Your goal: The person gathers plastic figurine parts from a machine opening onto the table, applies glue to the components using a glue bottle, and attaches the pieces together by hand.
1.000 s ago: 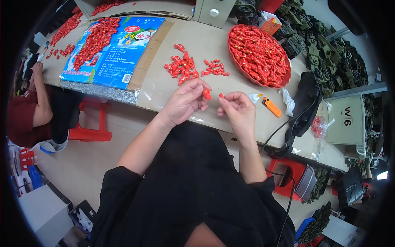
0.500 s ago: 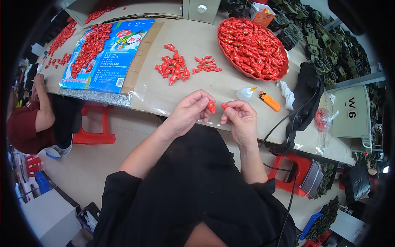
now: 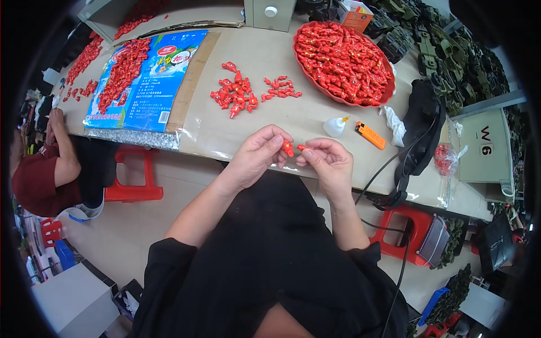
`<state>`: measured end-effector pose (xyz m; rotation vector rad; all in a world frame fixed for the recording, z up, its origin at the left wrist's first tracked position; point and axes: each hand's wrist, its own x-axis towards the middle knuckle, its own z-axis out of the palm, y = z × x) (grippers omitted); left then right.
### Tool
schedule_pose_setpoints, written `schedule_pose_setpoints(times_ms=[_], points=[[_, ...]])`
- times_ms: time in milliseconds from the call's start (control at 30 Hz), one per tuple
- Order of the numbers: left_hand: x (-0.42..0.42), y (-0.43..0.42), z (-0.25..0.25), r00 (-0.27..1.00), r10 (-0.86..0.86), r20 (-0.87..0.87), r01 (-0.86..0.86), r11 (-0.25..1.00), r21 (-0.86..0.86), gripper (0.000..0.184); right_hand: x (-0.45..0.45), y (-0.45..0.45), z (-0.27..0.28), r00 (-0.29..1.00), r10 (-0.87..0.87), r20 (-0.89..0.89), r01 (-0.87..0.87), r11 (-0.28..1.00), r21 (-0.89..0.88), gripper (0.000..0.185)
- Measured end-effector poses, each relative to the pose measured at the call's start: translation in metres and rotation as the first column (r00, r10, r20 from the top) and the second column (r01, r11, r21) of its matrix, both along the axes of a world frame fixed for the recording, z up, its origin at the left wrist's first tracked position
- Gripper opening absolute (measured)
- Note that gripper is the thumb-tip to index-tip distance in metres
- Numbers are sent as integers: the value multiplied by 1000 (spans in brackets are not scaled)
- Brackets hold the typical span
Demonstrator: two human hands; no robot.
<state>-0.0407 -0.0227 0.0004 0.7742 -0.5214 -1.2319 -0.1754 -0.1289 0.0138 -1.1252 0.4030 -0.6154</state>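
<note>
My left hand (image 3: 261, 153) pinches a small red plastic figure piece (image 3: 288, 149) with a yellow spot between thumb and fingers. In my right hand (image 3: 328, 161) is a smaller red piece (image 3: 301, 147), held at the fingertips beside the first one. Both hands are over the table's front edge, close together. Beyond them lie a loose pile of red figures (image 3: 235, 93) and a smaller group of red pieces (image 3: 281, 88). A white dropper bottle (image 3: 335, 127) and an orange cutter-like tool (image 3: 370, 136) lie right of my hands.
A red bowl (image 3: 300, 62) heaped with red figures stands at the back. More red pieces lie on blue printed cardboard (image 3: 159, 93) at left. A black bag (image 3: 422, 132) with a cable, crumpled tissue (image 3: 394, 126) and red stools (image 3: 135, 174) are nearby. A co-worker (image 3: 48, 174) sits at left.
The small red piece in my right hand has come closer to the red figure piece in my left hand. The camera view has shifted slightly.
</note>
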Motion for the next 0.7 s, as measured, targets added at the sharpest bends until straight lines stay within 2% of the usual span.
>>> schedule_pose_setpoints(times_ms=[100,200,300,400,500,700], points=[[1,1,-4,999,-24,34,25,999,-24,20,-1,1,-1,999,28,17,-28,999,18,11],[1,0,-4,999,-23,24,24,999,-33,20,2,3,-2,998,-18,64,27,990,-137,9],[0,0,-3,999,-20,28,21,999,-37,20,2,4,-1,998,-37,54,47,981,-188,9],[0,0,-2,999,-15,38,16,999,-30,20,2,2,-8,997,-63,40,73,944,-322,8],[0,0,-3,998,-25,54,27,999,-28,20,2,2,-8,996,-77,35,84,937,-338,8],[0,1,-1,997,-41,62,42,999,-15,20,2,2,-9,994,-98,54,112,859,-501,8]])
